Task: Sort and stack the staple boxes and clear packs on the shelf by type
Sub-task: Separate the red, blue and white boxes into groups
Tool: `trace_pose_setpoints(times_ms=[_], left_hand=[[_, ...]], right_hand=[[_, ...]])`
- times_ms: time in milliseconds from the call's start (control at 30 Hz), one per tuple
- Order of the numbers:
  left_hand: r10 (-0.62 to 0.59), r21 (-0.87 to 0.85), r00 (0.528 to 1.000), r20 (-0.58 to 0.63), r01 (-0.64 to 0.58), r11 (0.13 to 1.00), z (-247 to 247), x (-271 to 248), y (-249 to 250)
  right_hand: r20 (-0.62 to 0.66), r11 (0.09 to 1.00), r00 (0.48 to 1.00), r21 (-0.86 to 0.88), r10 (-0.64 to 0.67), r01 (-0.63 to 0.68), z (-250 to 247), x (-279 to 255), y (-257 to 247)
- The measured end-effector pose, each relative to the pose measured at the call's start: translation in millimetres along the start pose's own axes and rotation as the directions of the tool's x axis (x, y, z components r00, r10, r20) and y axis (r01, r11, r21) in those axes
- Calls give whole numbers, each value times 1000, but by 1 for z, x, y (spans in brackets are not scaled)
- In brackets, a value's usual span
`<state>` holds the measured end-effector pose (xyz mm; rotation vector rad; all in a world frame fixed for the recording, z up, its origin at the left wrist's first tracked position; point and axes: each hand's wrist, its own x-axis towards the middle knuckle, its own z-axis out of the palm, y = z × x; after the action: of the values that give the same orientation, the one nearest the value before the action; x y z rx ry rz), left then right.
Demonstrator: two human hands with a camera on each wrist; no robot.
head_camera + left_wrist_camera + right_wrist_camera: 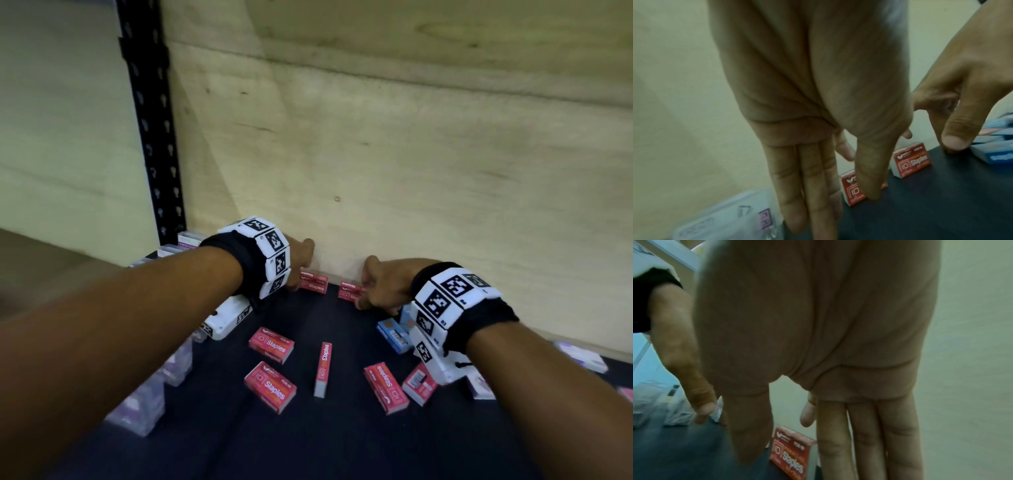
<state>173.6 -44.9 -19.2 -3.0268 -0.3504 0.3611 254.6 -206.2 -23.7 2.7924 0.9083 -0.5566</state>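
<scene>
Two red staple boxes lie against the back panel. My left hand (301, 270) reaches down at the left box (313, 283), fingers (803, 203) straight, thumb in front of that box (850, 190). My right hand (368, 291) is at the right box (350, 291); its straight fingers (865, 443) and thumb stand either side of that box (792, 454). No grip on either box shows. Several more red boxes (270, 344) lie loose on the dark shelf (342, 442). Blue boxes (394, 330) sit under my right wrist. Clear packs (171, 366) lie at the left.
A plywood back panel (411, 171) closes the shelf behind the boxes. A black perforated post (150, 137) stands at the back left, with stacked clear packs (188, 240) at its foot. More purple-and-clear packs (582, 356) lie at the far right.
</scene>
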Motion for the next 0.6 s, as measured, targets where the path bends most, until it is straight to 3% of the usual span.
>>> trace_pose_setpoints(times_ms=[200,433,600], left_hand=[[106,4,986,129,-107,994,-10,-33,-14],[166,-4,965,202,-168,986,-8,-63,-15],[194,-5,949,248,-199,980,4,-67,-9]], right_hand=[[29,985,994,-141,-101,104,0,-40,-10],[10,919,919,-3,-395,395,16,-73,-36],[31,890,890,-27,-454,455,24,-82,-44]])
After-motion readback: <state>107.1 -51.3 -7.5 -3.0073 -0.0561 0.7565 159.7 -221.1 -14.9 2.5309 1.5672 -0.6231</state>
